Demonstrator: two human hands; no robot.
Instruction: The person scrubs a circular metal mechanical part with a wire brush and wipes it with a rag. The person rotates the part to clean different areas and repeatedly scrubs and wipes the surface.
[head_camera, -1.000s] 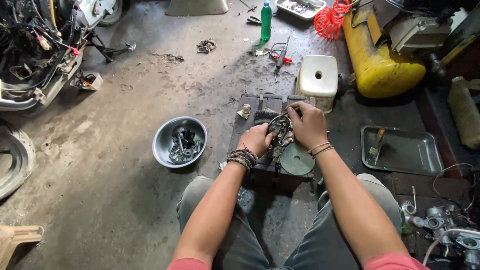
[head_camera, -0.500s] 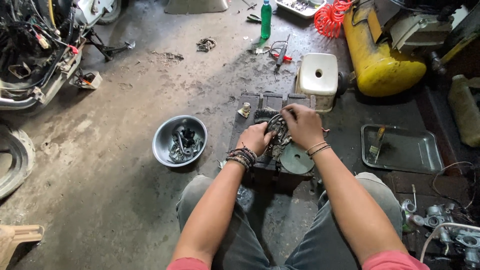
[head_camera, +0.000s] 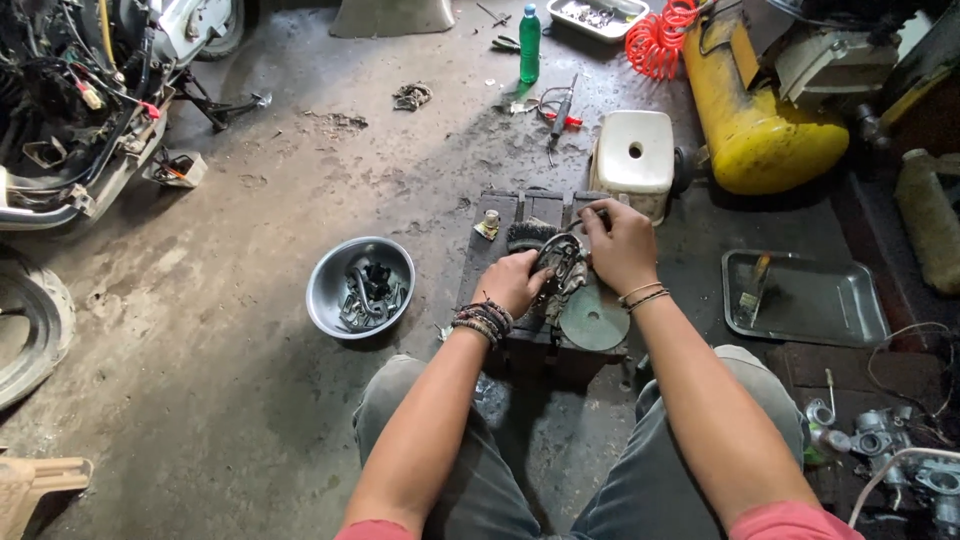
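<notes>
A dirty metal engine part rests on a low dark wooden block in front of me. My left hand, with beaded bracelets at the wrist, grips the part's left side. My right hand is closed over its upper right edge, fingers curled on it. A round grey-green disc lies on the block just under my right wrist. A small wire brush sits on the block beyond my left hand.
A grey metal bowl of bolts and tools stands left of the block. A metal tray lies to the right, a white plastic stool and yellow tank beyond. Carburettor parts lie at lower right; motorcycle frame at left.
My right hand has shifted slightly up and right on the engine part. My left hand keeps its hold. The camera view has tilted a little.
</notes>
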